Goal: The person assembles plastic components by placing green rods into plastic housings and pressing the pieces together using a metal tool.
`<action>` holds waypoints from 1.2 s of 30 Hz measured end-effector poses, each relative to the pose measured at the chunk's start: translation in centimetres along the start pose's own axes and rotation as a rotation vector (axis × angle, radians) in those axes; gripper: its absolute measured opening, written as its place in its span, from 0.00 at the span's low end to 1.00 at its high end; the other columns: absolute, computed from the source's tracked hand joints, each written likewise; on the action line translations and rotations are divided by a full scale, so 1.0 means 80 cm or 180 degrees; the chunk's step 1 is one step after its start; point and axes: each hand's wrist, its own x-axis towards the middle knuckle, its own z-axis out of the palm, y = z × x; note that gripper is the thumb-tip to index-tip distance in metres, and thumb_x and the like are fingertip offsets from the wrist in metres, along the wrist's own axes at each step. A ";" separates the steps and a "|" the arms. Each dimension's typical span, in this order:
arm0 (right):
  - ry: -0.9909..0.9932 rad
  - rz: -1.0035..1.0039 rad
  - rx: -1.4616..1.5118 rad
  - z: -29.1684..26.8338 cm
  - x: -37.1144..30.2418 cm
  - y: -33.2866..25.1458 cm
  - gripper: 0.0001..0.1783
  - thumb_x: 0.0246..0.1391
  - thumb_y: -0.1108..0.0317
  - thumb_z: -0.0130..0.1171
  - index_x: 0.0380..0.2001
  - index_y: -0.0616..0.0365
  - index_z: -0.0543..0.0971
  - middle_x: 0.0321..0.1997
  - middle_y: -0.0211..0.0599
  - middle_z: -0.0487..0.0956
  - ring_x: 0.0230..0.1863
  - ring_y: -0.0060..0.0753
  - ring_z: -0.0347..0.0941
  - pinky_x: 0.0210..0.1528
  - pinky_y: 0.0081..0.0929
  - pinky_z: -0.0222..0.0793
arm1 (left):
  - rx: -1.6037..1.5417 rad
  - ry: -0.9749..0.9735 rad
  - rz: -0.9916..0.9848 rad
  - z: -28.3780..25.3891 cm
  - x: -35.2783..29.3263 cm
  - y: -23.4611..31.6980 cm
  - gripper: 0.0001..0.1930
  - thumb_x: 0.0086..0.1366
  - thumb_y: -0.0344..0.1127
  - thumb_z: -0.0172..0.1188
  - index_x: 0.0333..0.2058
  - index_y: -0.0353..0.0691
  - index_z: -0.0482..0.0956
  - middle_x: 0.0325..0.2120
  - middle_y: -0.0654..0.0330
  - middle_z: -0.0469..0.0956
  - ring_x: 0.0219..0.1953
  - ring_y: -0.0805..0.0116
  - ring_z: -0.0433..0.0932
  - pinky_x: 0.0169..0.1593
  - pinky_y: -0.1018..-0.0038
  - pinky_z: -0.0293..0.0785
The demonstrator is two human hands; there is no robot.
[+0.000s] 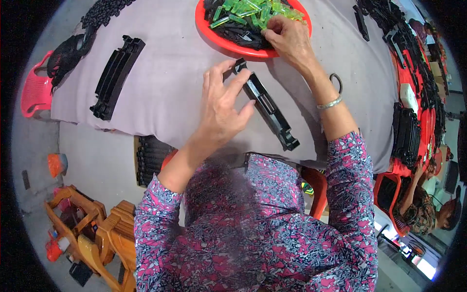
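While the left hand (221, 104) is laid over the near end of a long black plastic bar (267, 104), its fingers are curled loosely around the bar's top end, thumb on one side and fingertips on the other, so the bar is gripped and steadied against the grey cloth-covered table (170, 73). The bar is seen lying at a slant on the cloth, running from the fingertips down toward the table's near edge, just in front of the person's patterned sleeve (350, 175).

The right hand (289, 39) is stretched out to a red bowl (209, 29) at the far side of the table, where its fingers are bunched and pressed down among small green plastic pieces (253, 9) heaped over black parts; whether a piece is actually pinched cannot be told. A silver bracelet (330, 103) is worn on that wrist.

Further to the left, a stack of black bars (116, 75) is set on the cloth, well apart from both hands. At the right edge of the table, more black parts (408, 131) are piled on red trays. A pink plastic chair (36, 90) and wooden chairs (97, 233) are seen on the floor at left, and another person (428, 209) is seated at lower right.
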 end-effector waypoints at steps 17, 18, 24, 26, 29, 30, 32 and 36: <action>-0.0350 0.0925 0.1492 -0.090 -0.189 -0.084 0.08 0.50 0.73 0.65 0.35 0.62 0.80 0.29 0.32 0.80 0.30 0.23 0.76 0.33 0.22 0.71 | 0.0558 -0.0761 0.0959 -0.022 0.024 -0.012 0.20 0.48 0.33 0.65 0.43 0.42 0.79 0.40 0.58 0.73 0.51 0.54 0.69 0.62 0.51 0.58; -0.0349 0.0932 0.1509 -0.086 -0.190 -0.085 0.08 0.50 0.73 0.65 0.35 0.62 0.80 0.29 0.32 0.80 0.30 0.23 0.76 0.33 0.22 0.71 | 0.0489 -0.0806 0.0985 -0.026 0.025 -0.012 0.18 0.48 0.34 0.67 0.40 0.39 0.80 0.37 0.57 0.73 0.47 0.54 0.71 0.58 0.55 0.61; -0.0292 0.0161 0.0782 -0.081 -0.187 -0.093 0.07 0.48 0.71 0.65 0.32 0.59 0.80 0.29 0.39 0.78 0.32 0.43 0.75 0.37 0.35 0.70 | 0.0224 -0.1040 0.0801 -0.036 0.018 0.007 0.18 0.45 0.38 0.72 0.34 0.38 0.80 0.28 0.59 0.71 0.36 0.58 0.74 0.50 0.61 0.65; -0.0332 0.0075 0.0620 -0.076 -0.184 -0.092 0.07 0.48 0.70 0.65 0.32 0.58 0.80 0.29 0.38 0.77 0.33 0.45 0.73 0.39 0.38 0.67 | 0.0139 -0.1063 0.0730 -0.034 0.016 0.002 0.18 0.44 0.36 0.73 0.34 0.38 0.80 0.28 0.59 0.71 0.36 0.57 0.74 0.48 0.61 0.66; -0.0312 0.0061 0.0364 -0.073 -0.183 -0.098 0.06 0.49 0.70 0.65 0.32 0.57 0.80 0.29 0.37 0.77 0.33 0.44 0.73 0.37 0.38 0.65 | 0.0068 -0.1065 0.0667 -0.032 0.013 0.001 0.18 0.44 0.35 0.73 0.34 0.38 0.80 0.29 0.58 0.72 0.37 0.57 0.75 0.46 0.63 0.67; -0.0322 0.0062 0.0369 -0.070 -0.184 -0.101 0.06 0.49 0.70 0.65 0.32 0.57 0.80 0.29 0.37 0.77 0.33 0.44 0.73 0.37 0.38 0.65 | 0.0081 -0.1043 0.0676 -0.031 0.012 0.001 0.18 0.43 0.35 0.73 0.34 0.38 0.80 0.29 0.58 0.72 0.37 0.57 0.75 0.45 0.63 0.67; -0.0164 0.0223 0.0507 -0.063 -0.186 -0.104 0.05 0.49 0.70 0.65 0.31 0.56 0.81 0.28 0.35 0.77 0.33 0.41 0.73 0.36 0.36 0.63 | 0.0052 -0.1019 0.0682 -0.031 0.014 0.002 0.18 0.44 0.35 0.73 0.34 0.38 0.80 0.29 0.58 0.72 0.36 0.57 0.75 0.45 0.63 0.67; 0.0108 0.0231 0.0445 -0.050 -0.193 -0.109 0.04 0.49 0.70 0.65 0.30 0.55 0.81 0.28 0.33 0.78 0.31 0.38 0.72 0.36 0.35 0.61 | 0.0057 -0.0971 0.0681 -0.030 0.013 0.001 0.17 0.45 0.35 0.72 0.33 0.37 0.79 0.29 0.58 0.72 0.36 0.56 0.75 0.44 0.63 0.68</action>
